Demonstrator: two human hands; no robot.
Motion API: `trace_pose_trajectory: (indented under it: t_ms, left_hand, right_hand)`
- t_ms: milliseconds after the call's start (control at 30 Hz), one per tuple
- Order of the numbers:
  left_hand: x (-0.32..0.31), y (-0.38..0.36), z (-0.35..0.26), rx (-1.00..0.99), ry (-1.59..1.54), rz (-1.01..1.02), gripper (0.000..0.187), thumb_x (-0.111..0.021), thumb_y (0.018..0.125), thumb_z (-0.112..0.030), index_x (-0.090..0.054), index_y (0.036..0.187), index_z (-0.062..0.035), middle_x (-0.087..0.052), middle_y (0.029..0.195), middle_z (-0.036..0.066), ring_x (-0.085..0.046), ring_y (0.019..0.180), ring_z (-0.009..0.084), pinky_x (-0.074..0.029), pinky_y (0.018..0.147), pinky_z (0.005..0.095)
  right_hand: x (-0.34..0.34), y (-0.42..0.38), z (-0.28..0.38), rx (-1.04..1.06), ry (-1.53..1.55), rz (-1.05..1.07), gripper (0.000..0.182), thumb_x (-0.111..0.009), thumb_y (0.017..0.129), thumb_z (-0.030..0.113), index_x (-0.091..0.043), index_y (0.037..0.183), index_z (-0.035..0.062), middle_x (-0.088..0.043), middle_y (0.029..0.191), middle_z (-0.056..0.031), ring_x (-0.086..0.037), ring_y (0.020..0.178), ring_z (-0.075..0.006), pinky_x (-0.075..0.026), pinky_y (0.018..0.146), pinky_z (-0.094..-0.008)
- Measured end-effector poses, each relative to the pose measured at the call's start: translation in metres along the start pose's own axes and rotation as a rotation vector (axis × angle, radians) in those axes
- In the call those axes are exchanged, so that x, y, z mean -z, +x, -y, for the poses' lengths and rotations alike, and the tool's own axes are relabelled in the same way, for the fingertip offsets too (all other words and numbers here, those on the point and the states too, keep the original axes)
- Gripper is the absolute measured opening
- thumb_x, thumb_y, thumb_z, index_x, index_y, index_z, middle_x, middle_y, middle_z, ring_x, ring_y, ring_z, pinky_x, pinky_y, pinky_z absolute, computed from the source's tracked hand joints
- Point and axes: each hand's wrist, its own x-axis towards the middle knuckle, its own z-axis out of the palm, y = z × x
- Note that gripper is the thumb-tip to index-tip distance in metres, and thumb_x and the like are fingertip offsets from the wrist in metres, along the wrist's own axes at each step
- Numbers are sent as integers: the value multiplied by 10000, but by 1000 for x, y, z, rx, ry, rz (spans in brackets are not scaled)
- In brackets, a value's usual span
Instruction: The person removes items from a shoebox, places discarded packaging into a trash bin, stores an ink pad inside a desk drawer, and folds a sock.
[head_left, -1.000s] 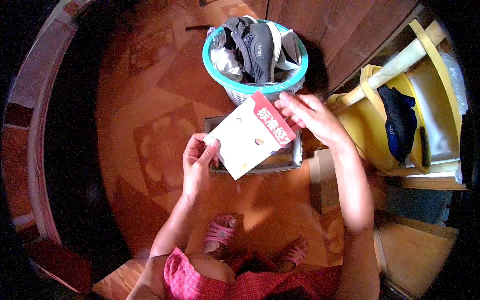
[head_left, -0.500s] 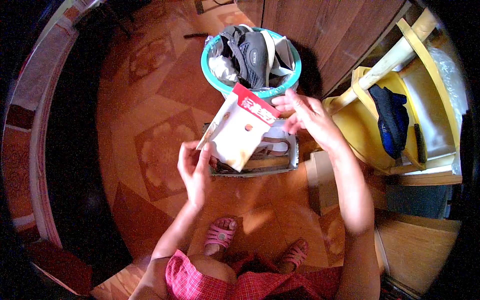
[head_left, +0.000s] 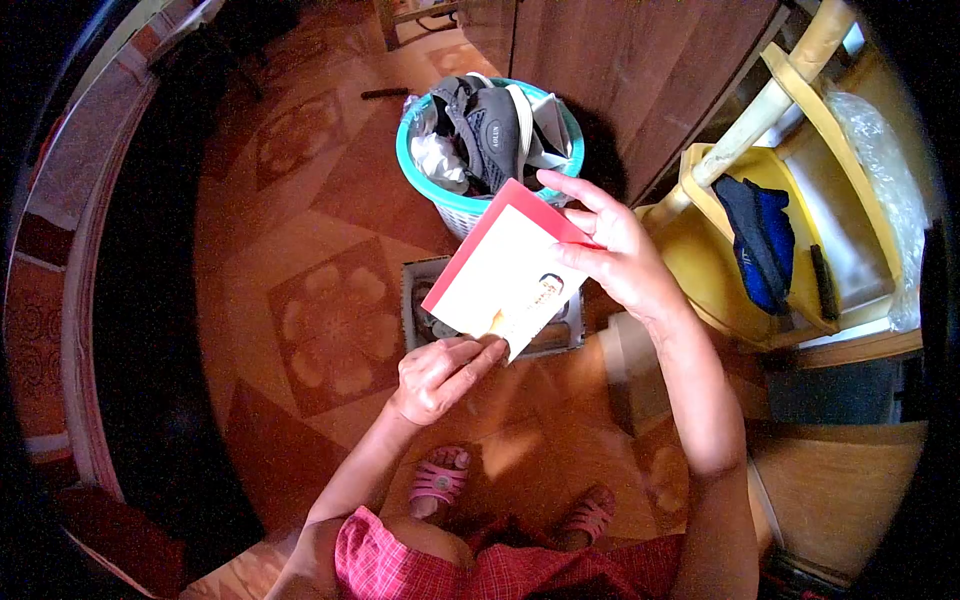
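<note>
A flat red-and-white card packet (head_left: pixel 508 272) with a small printed picture is held tilted between my two hands. My left hand (head_left: pixel 440 380) is closed, pinching the packet's lower corner. At the upper right edge, my right hand (head_left: pixel 622 252) grips the packet with its thumb on the near face and fingers behind. Under the packet, on the floor, an open box (head_left: pixel 426 268) is partly hidden; brownish items inside it show only in part. Just beyond stands a turquoise-rimmed basket (head_left: pixel 412 165) with a dark grey shoe (head_left: pixel 496 138) and white crumpled material.
At the right, a yellow chair-like piece (head_left: pixel 690 275) carries a dark blue cloth item (head_left: pixel 765 245) and a dark thin object (head_left: pixel 824 282). A brown wooden panel (head_left: pixel 620 80) rises behind the basket. My feet in pink sandals (head_left: pixel 438 482) stand on the patterned floor (head_left: pixel 330 310).
The packet has turned, so another face with a small picture shows. My right hand, apart from it before, now grips its right edge; my left hand has moved down and right to its lower corner.
</note>
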Motion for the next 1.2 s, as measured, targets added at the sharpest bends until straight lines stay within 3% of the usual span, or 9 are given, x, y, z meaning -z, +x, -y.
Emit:
trace_pose_trajectory:
  t_ms: [233, 333, 467, 567, 600, 733, 867, 1133, 1200]
  left_hand:
    - [2, 1, -5, 2, -41, -41, 356, -654, 658, -99, -641, 1009, -43, -604, 900, 39, -595, 717, 164, -481, 565, 251]
    - [4, 6, -7, 214, 97, -325, 479, -783, 627, -179, -598, 1046, -41, -585, 848, 50, -538, 729, 190, -419, 605, 291]
    - [10, 38, -9, 747, -383, -310, 675, -768, 683, -193, -411, 1228, -15, -555, 1068, 116, -534, 943, 201, -423, 846, 311]
    - [19, 53, -10, 1018, -949, -98, 306, -707, 764, -103, -561, 1012, 0, -605, 915, 44, -557, 865, 102, -456, 775, 247]
    - [19, 62, -16, 910, -804, -193, 129, -663, 796, -51, -591, 891, -1, -605, 822, 7, -552, 769, 69, -452, 700, 206]
    - [16, 59, -9, 771, -711, -291, 163, -682, 776, -58, -574, 884, -1, -565, 774, -17, -503, 692, 59, -398, 588, 205]
    - [30, 95, -19, 118, -87, -253, 236, -651, 705, 41, -555, 910, -27, -544, 721, 128, -568, 573, 293, -465, 501, 359]
    - [47, 154, -44, 98, -357, -41, 386, -639, 736, 23, -499, 1096, 8, -575, 919, 167, -587, 803, 249, -473, 726, 317]
    - [41, 155, -59, 407, -733, 56, 360, -629, 774, 2, -469, 1097, 1, -575, 931, 97, -555, 862, 151, -455, 739, 278]
  right_hand:
    - [2, -2, 7, 2, 24, -3, 628, -536, 769, -86, -306, 1341, 31, -617, 1018, -132, -589, 938, -157, -473, 815, -271]
    - [2, -5, 10, 14, 34, 10, 632, -527, 765, -92, -307, 1343, 37, -616, 1021, -135, -590, 938, -157, -472, 815, -267]
    - [2, -12, 11, 10, -33, 76, 639, -516, 759, -100, -316, 1345, 56, -614, 1024, -142, -587, 941, -153, -468, 813, -256]
    - [-2, -19, 20, 30, -8, -4, 610, -600, 779, -29, -339, 1325, 38, -610, 1038, -153, -588, 932, -156, -472, 808, -266]
    - [1, -21, 27, -9, -23, -30, 596, -622, 779, -3, -353, 1309, 31, -607, 1048, -138, -579, 949, -151, -464, 824, -270]
    - [2, -37, 16, 94, -208, -191, 232, -657, 779, 36, -541, 979, 16, -630, 847, -39, -594, 785, -111, -487, 720, -245]
    - [-12, -70, 44, 316, -762, -501, 120, -652, 773, 54, -547, 784, -3, -597, 693, -35, -583, 668, -84, -484, 564, -257]
    - [-15, -96, 71, 394, -133, -514, 323, -639, 796, 66, -473, 1060, -18, -590, 966, -100, -595, 861, -160, -497, 747, -285]
    - [-14, -103, 61, 354, -292, -496, 510, -655, 781, 83, -377, 1197, -13, -547, 1098, -122, -556, 994, -181, -444, 869, -313]
